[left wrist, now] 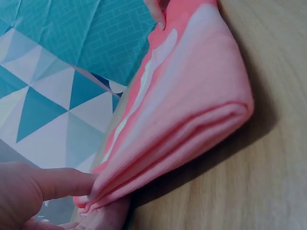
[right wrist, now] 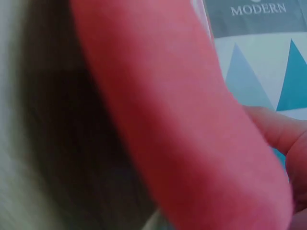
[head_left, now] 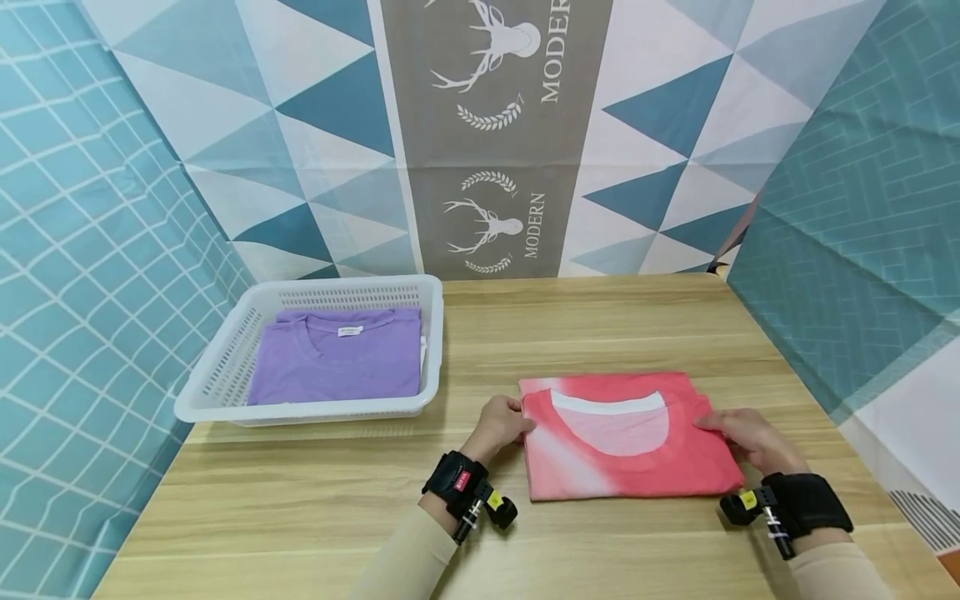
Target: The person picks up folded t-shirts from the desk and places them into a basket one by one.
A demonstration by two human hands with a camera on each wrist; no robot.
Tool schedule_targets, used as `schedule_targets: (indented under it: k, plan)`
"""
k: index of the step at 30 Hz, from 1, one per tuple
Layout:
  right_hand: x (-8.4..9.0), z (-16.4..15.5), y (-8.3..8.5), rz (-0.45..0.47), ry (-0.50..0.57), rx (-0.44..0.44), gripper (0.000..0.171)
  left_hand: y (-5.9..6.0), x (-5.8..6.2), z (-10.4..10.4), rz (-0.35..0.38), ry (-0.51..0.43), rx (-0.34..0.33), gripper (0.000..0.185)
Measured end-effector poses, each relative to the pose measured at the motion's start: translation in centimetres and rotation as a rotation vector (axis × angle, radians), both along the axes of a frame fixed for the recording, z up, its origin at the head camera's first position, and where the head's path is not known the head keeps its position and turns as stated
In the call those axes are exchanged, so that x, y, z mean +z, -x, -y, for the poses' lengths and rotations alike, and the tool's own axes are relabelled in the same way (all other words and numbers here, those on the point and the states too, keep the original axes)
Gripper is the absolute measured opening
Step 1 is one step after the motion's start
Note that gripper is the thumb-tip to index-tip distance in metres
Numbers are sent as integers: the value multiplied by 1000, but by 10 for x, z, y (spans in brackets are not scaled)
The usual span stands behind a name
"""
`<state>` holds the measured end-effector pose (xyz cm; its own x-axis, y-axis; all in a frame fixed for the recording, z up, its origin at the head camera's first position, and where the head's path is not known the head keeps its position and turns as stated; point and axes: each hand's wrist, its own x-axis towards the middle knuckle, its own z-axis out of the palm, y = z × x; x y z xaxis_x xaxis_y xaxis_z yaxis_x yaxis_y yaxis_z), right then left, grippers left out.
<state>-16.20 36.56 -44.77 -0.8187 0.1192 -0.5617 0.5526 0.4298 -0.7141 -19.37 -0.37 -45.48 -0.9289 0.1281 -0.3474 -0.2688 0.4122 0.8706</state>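
Basket [head_left: 225,367] first: white, perforated plastic, sitting at the back left of the wooden table [head_left: 600,325], and we see one folded purple T-shirt [head_left: 337,367] lying flat inside it, collar toward the backdrop, filling most of the floor. Well right of the basket, a folded pink T-shirt [head_left: 626,437] lies flat on the table in front of us, white collar patch facing up. Left hand [head_left: 501,427] grasps its left edge; the left wrist view shows the thumb [left wrist: 57,183] on top of the stacked layers [left wrist: 182,124] and fingers underneath, so a pinch. Right hand [head_left: 746,437] is on the right edge, fingers curled over the top layer. Right wrist view is blurred: red cloth [right wrist: 182,124] up close with a fingertip [right wrist: 280,129] against it.
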Motion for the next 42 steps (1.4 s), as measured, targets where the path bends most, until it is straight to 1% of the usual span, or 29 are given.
schedule_targets:
  k: [4,8,10,14,19,23,27,29,31,34,36,39,42]
  plan:
    - [-4,10,-5,-22,18,15,47,-6,-1,12,-8,21,-14,31]
    - [-7,25,-12,-60,17,35,25,-14,-2,30,-23,2,-45,34]
    - [-7,33,-16,-82,7,58,21,-17,-1,41,-22,-13,-60,34]
    - [-7,50,-23,-115,-4,112,24,-22,1,61,-16,-32,-72,32]
    - [-7,73,-28,-144,29,175,33,-30,4,86,-12,-15,-71,29]
    - [-11,91,-35,-138,77,214,34,-38,6,109,-8,-11,-108,26]
    - [-12,105,-40,-138,125,277,32,-44,9,127,-11,2,-152,25]
    - [-11,110,-41,-132,128,285,30,-46,11,132,-6,2,-164,26]
    - [-6,111,-41,-149,99,278,30,-47,12,135,-6,5,-170,26]
    - [1,108,-37,-173,73,225,29,-48,13,136,-1,1,-168,27]
    - [4,105,-33,-191,75,213,30,-48,13,136,1,13,-160,25]
    - [4,99,-29,-184,112,212,30,-49,14,135,0,34,-144,28]
    - [0,95,-27,-165,98,203,29,-48,14,131,12,56,-124,30]
